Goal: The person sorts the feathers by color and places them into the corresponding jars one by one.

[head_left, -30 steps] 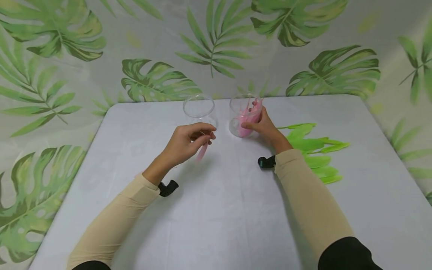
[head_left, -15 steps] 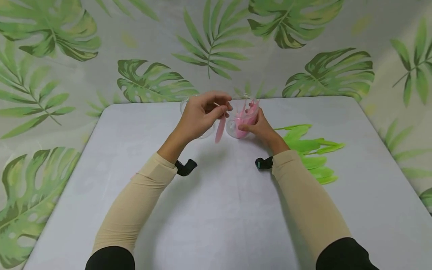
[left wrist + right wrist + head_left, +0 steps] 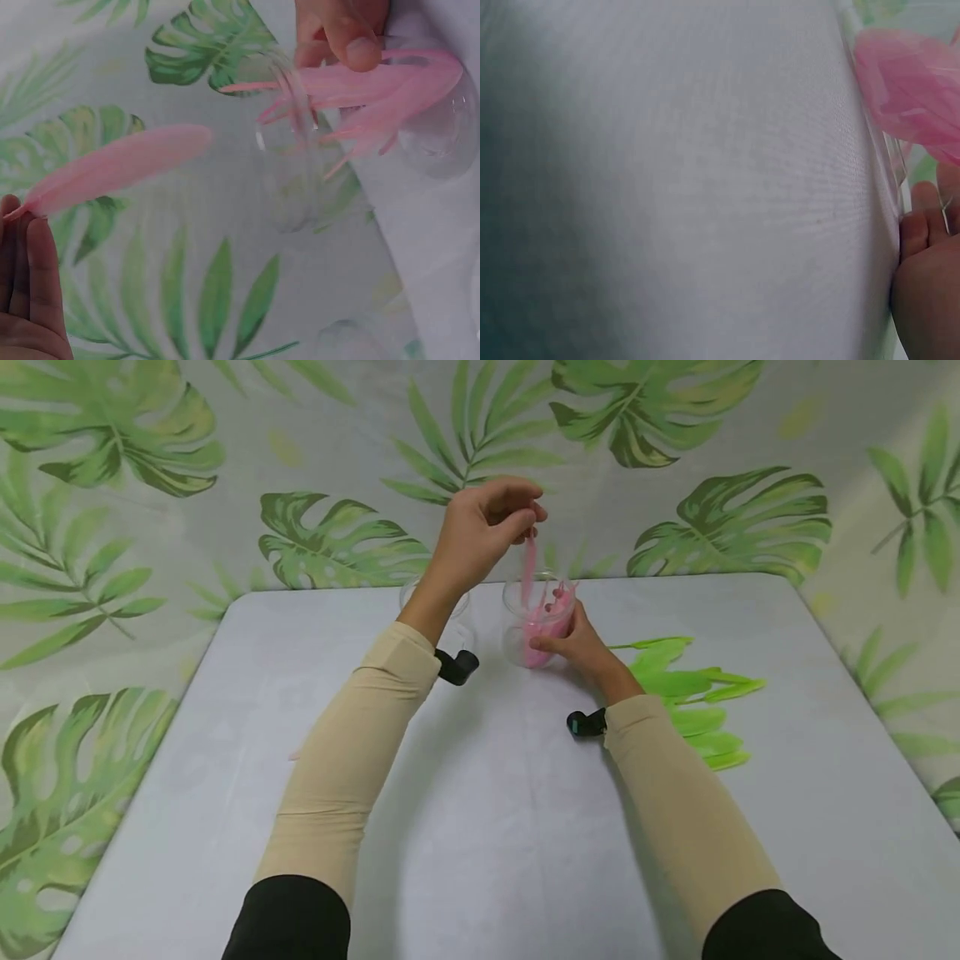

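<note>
Head view, pink feather [image 3: 529, 560]: is being suspended below the left grip, its tip hanging above the clear jar's mouth, seemingly toward the left part.
Feather's long axis: is being held near vertical, quill up at the fingers, broad tip pointed down.
Tip and rim: are being shown apart in the left wrist view, with the tip directed at the opening.
Left grip [image 3: 483, 531]: is being closed in a pinch on the quill; the nearer hand.
Clear jar [image 3: 513, 647]: is being held upright on the bench [image 3: 480, 860], bunched feathers [image 3: 547, 628] leaning to its right.
Right grip [image 3: 581, 647]: is being wrapped round the jar's right side.
Second jar [image 3: 461, 633]: is being partly hidden by the left wrist.
Green feathers [image 3: 678, 683]: are being partly covered by the right arm.
</note>
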Demonstrator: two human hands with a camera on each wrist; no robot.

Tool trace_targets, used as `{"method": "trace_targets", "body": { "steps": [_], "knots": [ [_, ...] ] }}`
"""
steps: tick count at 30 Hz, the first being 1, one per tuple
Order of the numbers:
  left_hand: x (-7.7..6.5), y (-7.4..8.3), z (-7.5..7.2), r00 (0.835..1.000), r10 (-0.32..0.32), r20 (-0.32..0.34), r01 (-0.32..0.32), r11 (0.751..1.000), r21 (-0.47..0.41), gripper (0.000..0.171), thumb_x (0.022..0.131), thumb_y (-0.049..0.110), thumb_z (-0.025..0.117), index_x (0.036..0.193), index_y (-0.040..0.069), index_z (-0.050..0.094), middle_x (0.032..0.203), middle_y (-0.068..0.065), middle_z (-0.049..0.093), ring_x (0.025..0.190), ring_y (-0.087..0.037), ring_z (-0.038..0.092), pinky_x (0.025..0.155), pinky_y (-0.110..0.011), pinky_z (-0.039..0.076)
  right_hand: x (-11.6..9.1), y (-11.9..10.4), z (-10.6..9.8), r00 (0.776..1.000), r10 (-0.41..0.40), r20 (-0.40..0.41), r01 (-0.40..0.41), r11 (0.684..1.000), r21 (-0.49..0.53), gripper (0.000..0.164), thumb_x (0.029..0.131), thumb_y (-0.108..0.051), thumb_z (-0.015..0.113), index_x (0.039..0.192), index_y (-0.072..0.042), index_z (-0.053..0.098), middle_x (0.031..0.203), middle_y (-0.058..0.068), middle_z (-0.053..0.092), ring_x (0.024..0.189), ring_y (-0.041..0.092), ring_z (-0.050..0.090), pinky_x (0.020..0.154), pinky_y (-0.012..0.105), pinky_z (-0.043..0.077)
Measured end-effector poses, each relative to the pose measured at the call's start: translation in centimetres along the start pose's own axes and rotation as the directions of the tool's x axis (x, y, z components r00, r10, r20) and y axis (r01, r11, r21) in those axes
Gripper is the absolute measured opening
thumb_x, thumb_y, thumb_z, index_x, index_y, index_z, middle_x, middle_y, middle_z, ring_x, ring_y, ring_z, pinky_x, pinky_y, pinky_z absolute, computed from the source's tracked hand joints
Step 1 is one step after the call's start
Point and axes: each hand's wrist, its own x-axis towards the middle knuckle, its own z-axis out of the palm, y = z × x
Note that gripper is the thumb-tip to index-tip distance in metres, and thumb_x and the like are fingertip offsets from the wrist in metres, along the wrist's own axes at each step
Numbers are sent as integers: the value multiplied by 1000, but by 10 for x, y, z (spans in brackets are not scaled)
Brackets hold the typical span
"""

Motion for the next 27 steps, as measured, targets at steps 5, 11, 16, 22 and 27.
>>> {"method": "trace_targets", "body": {
  "steps": [5, 11, 16, 22, 27],
  "knots": [
    [13, -26, 15, 988, -110, -110, 100, 990, -97, 24, 97, 5, 61, 119, 1, 67, 110, -20, 72, 87, -22, 70, 82, -27, 59, -1, -1, -1, 1000, -1, -13, 1, 1000, -1, 98, 88, -16, 74, 158, -22, 5, 166, 9, 19, 153, 24, 20, 126, 44, 21],
    [4, -54, 32, 976, -189, -111, 178, 979, -101, 23, 96, 7, 63, 117, 1, 68, 113, -18, 71, 91, -23, 71, 82, -25, 59, -1, -1, 1, 1000, 0, -18, 0, 1000, -12, 97, 88, -17, 73, 158, -20, 6, 165, 11, 21, 153, 25, 22, 126, 43, 20],
    [-5, -68, 37, 976, -211, -52, 208, 976, -59, 21, 95, 6, 64, 115, 1, 69, 108, -18, 72, 82, -17, 70, 79, -26, 60, -1, -1, 2, 999, 26, -24, -27, 999, -42, 98, 88, -21, 75, 158, -22, 6, 165, 9, 22, 152, 25, 23, 126, 44, 20],
    [-11, -75, 42, 974, -227, -22, 224, 970, -93, 22, 94, 1, 63, 115, -2, 69, 105, -22, 72, 78, -13, 68, 77, -26, 59, 0, -1, 2, 999, 29, -19, -29, 999, -26, 97, 87, -20, 74, 157, -20, 6, 163, 10, 23, 151, 26, 25, 126, 45, 20],
    [-14, -81, 45, 968, -252, -5, 250, 964, -93, 22, 95, 2, 63, 116, -1, 68, 107, -21, 73, 83, -17, 69, 79, -26, 60, 0, -1, 2, 999, 26, -22, -27, 999, -26, 98, 88, -21, 74, 157, -20, 5, 164, 9, 20, 151, 26, 24, 127, 44, 19]
  ]
}}
